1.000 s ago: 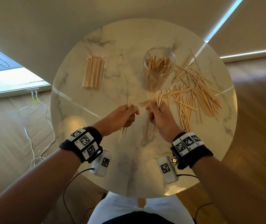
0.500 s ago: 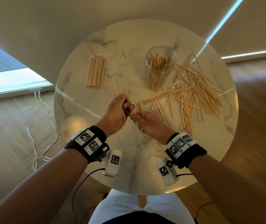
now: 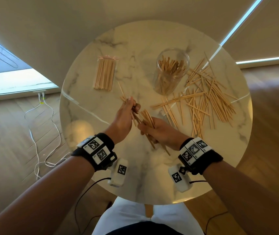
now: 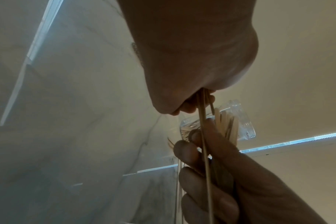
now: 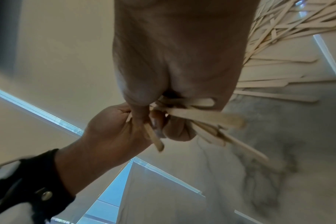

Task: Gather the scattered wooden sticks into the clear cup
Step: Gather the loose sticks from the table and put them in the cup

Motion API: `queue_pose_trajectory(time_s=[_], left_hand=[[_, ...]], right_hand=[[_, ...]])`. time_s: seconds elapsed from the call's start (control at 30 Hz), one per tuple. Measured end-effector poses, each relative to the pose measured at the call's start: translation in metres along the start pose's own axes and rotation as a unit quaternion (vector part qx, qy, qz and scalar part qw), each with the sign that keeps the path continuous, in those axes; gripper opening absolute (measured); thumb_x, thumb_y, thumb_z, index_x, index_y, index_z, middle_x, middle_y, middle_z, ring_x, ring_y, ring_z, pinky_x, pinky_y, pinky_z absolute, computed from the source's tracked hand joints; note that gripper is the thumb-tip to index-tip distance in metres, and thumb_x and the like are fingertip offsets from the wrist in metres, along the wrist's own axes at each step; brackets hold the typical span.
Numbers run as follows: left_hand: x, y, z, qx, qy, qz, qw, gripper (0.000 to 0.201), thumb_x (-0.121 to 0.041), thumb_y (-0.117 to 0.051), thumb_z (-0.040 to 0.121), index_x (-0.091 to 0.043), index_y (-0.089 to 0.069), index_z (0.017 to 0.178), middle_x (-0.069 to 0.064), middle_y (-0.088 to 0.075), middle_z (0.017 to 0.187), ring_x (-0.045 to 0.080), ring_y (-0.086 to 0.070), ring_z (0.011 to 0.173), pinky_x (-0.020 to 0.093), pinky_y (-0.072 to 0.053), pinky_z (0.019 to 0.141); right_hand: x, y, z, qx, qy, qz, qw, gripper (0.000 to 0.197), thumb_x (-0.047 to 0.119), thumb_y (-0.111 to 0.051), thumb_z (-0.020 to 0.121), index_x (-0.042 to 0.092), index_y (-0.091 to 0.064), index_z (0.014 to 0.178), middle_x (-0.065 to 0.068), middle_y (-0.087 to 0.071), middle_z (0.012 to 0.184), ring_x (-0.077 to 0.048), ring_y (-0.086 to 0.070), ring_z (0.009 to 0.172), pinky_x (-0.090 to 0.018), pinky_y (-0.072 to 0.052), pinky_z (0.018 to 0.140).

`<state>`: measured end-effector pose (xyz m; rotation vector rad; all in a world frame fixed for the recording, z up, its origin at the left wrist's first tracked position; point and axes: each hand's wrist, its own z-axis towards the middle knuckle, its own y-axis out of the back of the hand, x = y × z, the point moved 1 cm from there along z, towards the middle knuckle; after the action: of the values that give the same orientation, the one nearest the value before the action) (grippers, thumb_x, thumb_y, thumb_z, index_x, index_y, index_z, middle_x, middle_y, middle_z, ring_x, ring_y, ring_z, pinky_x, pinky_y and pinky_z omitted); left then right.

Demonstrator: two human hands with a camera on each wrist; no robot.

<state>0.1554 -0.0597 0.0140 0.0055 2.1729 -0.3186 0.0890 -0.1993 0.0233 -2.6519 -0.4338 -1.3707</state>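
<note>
A clear cup (image 3: 171, 70) with several wooden sticks in it stands at the back of the round marble table (image 3: 111, 48). Right of it lies a scattered pile of wooden sticks (image 3: 205, 100). My left hand (image 3: 127, 114) grips a few sticks (image 3: 123, 97) that point away from me. My right hand (image 3: 154, 129) holds a bundle of sticks (image 3: 146, 116) right beside it, fingers touching the left hand. In the left wrist view the thin sticks (image 4: 204, 136) cross my right hand's fingers (image 4: 184, 153), with the cup (image 4: 238, 121) behind. The right wrist view shows the bundle (image 5: 205, 116) fanning out.
A clear packet of neatly stacked sticks (image 3: 104, 73) lies at the table's back left. White cables (image 3: 42, 133) run over the wooden floor on the left. Both wrists carry black bands with marker tags.
Both hands came together over the table's middle and tilted their sticks to the left. The left hand rose from low near the front to meet the right hand's bundle.
</note>
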Motion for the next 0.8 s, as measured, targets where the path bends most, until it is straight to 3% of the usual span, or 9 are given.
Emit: queue_pose_trajectory(time_s=[0.1, 0.2, 0.27, 0.37, 0.47, 0.57, 0.67, 0.8], left_hand=[[0.002, 0.0, 0.002, -0.01, -0.017, 0.058, 0.998, 0.035, -0.038, -0.032, 0.111, -0.021, -0.042, 0.083, -0.007, -0.047, 0.076, 0.013, -0.04, 0.072, 0.035, -0.035, 0.084], [0.002, 0.001, 0.002, -0.018, -0.031, 0.085, 0.996, 0.031, -0.037, -0.034, 0.111, -0.019, -0.043, 0.087, -0.004, -0.045, 0.079, 0.009, -0.04, 0.064, 0.026, -0.041, 0.066], [0.003, 0.003, 0.004, -0.006, -0.037, 0.076, 0.996, 0.03, -0.037, -0.038, 0.11, -0.017, -0.044, 0.089, -0.002, -0.046, 0.079, 0.011, -0.04, 0.062, 0.03, -0.04, 0.059], [0.0, 0.003, 0.003, 0.018, -0.038, 0.08, 0.996, 0.034, -0.04, -0.038, 0.109, -0.016, -0.046, 0.087, 0.0, -0.044, 0.075, 0.013, -0.04, 0.058, 0.031, -0.041, 0.054], [-0.003, -0.001, -0.002, 0.03, -0.047, 0.118, 0.991, 0.038, -0.037, -0.03, 0.112, -0.013, -0.045, 0.085, 0.0, -0.04, 0.074, 0.004, -0.04, 0.049, 0.019, -0.042, 0.049], [0.001, 0.0, -0.002, 0.033, -0.052, 0.174, 0.983, 0.038, -0.039, -0.026, 0.112, -0.017, -0.045, 0.088, -0.005, -0.039, 0.077, -0.002, -0.04, 0.051, 0.014, -0.038, 0.056], [0.004, -0.001, -0.003, 0.046, -0.044, 0.183, 0.981, 0.036, -0.038, -0.027, 0.112, -0.018, -0.047, 0.09, -0.006, -0.04, 0.077, -0.003, -0.041, 0.052, 0.009, -0.038, 0.054], [-0.001, -0.002, 0.002, 0.049, -0.063, 0.129, 0.988, 0.027, -0.029, -0.037, 0.111, -0.016, -0.049, 0.091, -0.003, -0.046, 0.077, 0.003, -0.044, 0.06, 0.021, -0.039, 0.063]], right_hand=[[-0.001, -0.002, 0.0, 0.031, -0.011, 0.016, 0.999, 0.016, 0.026, -0.053, 0.107, 0.012, -0.055, 0.098, 0.005, -0.055, 0.066, -0.009, -0.041, 0.052, -0.024, -0.035, 0.049], [0.002, -0.001, 0.0, 0.037, -0.035, 0.058, 0.997, 0.025, 0.029, -0.045, 0.11, 0.009, -0.058, 0.112, 0.007, -0.041, 0.063, -0.009, -0.034, 0.053, -0.024, -0.028, 0.051], [0.005, -0.001, 0.0, 0.035, -0.031, 0.075, 0.996, 0.03, 0.033, -0.043, 0.11, 0.008, -0.059, 0.116, 0.008, -0.035, 0.062, -0.008, -0.031, 0.053, -0.024, -0.026, 0.052], [0.006, -0.001, -0.001, 0.021, -0.024, 0.084, 0.996, 0.038, 0.042, -0.041, 0.109, 0.009, -0.059, 0.113, 0.009, -0.033, 0.061, -0.008, -0.031, 0.054, -0.022, -0.027, 0.052], [0.004, -0.001, 0.0, 0.012, -0.016, 0.071, 0.997, 0.035, 0.043, -0.047, 0.107, 0.011, -0.061, 0.109, 0.007, -0.036, 0.06, -0.009, -0.032, 0.055, -0.023, -0.029, 0.052], [0.002, 0.001, 0.0, 0.0, -0.021, 0.05, 0.999, 0.027, 0.036, -0.053, 0.106, 0.012, -0.065, 0.106, 0.01, -0.043, 0.058, -0.007, -0.036, 0.053, -0.02, -0.032, 0.05], [-0.002, 0.001, 0.0, -0.011, -0.026, 0.026, 0.999, 0.024, 0.032, -0.053, 0.107, 0.013, -0.067, 0.1, 0.01, -0.044, 0.058, -0.006, -0.038, 0.051, -0.02, -0.034, 0.051], [-0.004, 0.002, -0.001, -0.004, -0.04, 0.056, 0.998, 0.025, 0.03, -0.049, 0.109, 0.014, -0.061, 0.095, 0.008, -0.042, 0.058, -0.008, -0.035, 0.052, -0.022, -0.031, 0.051]])
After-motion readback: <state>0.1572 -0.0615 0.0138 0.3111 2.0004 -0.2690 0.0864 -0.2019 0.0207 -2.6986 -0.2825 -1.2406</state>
